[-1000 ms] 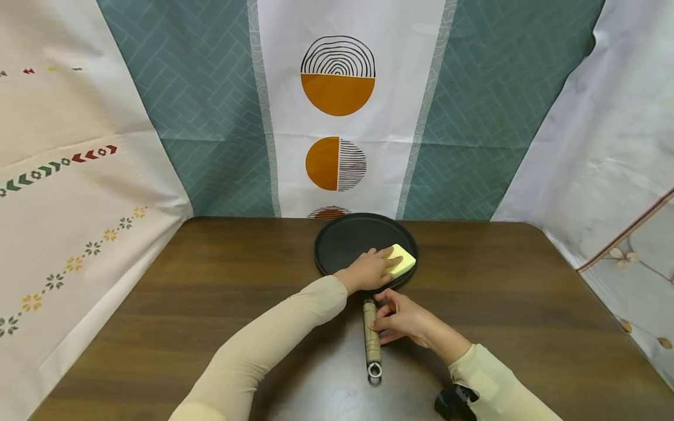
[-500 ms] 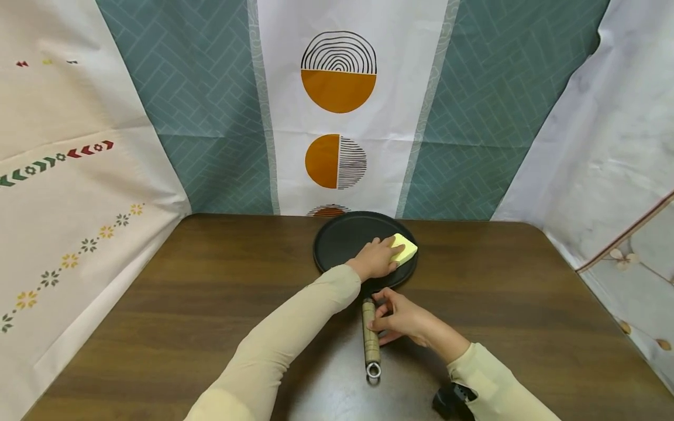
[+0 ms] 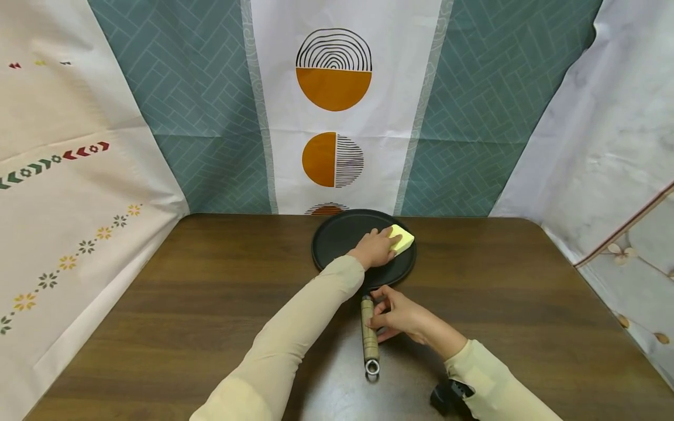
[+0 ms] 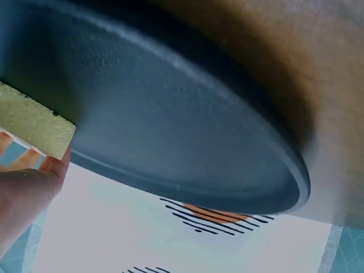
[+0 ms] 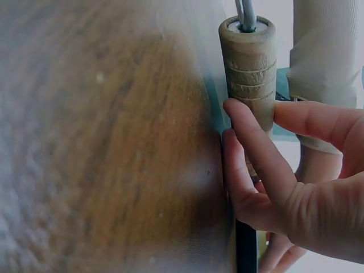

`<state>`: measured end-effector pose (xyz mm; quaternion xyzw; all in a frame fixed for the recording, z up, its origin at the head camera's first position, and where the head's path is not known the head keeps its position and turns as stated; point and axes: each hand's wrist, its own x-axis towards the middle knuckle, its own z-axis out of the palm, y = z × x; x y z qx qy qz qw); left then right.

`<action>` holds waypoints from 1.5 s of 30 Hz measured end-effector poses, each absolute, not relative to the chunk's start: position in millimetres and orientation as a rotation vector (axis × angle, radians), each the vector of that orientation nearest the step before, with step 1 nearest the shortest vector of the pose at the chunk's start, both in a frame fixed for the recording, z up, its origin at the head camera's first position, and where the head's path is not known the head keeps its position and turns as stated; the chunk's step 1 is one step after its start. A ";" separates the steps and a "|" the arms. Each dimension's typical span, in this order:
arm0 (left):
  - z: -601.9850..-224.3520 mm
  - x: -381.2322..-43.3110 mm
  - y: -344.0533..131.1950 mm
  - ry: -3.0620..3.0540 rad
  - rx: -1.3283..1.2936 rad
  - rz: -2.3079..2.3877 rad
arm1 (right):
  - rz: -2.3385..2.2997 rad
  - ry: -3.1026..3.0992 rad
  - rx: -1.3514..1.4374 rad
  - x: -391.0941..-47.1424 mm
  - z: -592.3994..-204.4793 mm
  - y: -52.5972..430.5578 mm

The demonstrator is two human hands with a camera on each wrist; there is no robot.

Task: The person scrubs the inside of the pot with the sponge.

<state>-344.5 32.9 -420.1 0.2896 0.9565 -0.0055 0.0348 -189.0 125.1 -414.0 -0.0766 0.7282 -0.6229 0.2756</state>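
Note:
A round black flat pan (image 3: 337,237) lies at the table's far edge, its wooden handle (image 3: 370,339) pointing toward me. My left hand (image 3: 372,248) grips a pale yellow sponge (image 3: 403,241) on the right part of the pan. In the left wrist view, fingers hold the sponge (image 4: 35,122) by its side against the dark pan surface (image 4: 170,131). My right hand (image 3: 404,317) pinches the handle from the right. The right wrist view shows thumb and fingers on either side of the handle (image 5: 250,62), near the table surface.
The brown wooden table (image 3: 221,280) extends to both sides of the pan. Patterned cloth (image 3: 337,146) hangs behind it, with more cloth at left and right. A black device (image 3: 447,397) sits at my right wrist.
My left hand has slid the sponge away from me along the pan's right side, toward its far right rim. My right hand keeps its hold on the handle.

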 end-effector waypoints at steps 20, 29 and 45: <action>-416.0 -368.8 33.0 2.965 0.711 -0.001 | -1.672 1.954 -0.192 -186.8 -411.6 124.6; -420.0 -384.7 28.5 2.989 0.645 0.017 | -1.676 1.957 -0.177 -187.9 -410.2 126.0; -410.4 -379.9 0.8 2.996 0.502 0.155 | -1.684 1.958 -0.172 -188.1 -412.4 125.8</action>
